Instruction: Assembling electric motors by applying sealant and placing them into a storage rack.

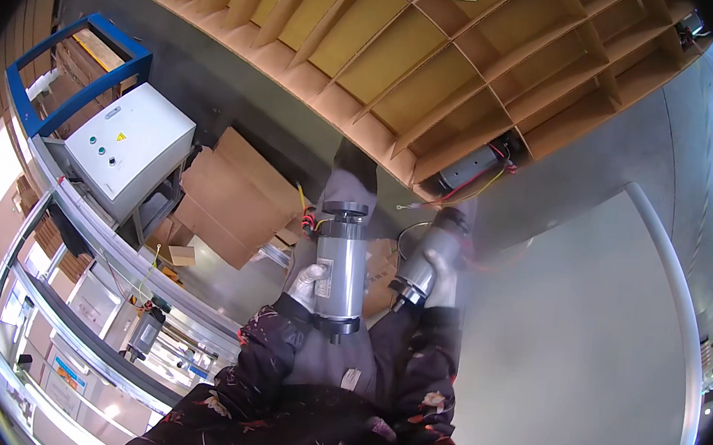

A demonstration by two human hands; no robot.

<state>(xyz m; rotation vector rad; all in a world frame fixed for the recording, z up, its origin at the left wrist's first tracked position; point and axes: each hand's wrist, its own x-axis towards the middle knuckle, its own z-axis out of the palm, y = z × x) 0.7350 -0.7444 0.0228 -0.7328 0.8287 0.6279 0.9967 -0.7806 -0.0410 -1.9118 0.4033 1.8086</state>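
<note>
My left hand (306,284), in a pale glove, is closed around the side of a silver cylindrical electric motor (343,268) with black end caps. That motor stands roughly upright in view, with short red, black and yellow wires at its upper left. In my right hand (440,273), also gloved, is a second silver motor (423,259), tilted with its top to the right. Its shaft end points down and left. Both motors are held in front of my body, above my legs. The fingers' far sides are hidden behind the motors.
A large cardboard box with divider compartments (365,129) lies ahead; one motor (469,169) sits in its near corner cell. Left are a white control box (127,149), a blue frame (79,76), flattened cardboard (230,197) and a rail frame with another motor (144,335). A grey panel (576,347) is right.
</note>
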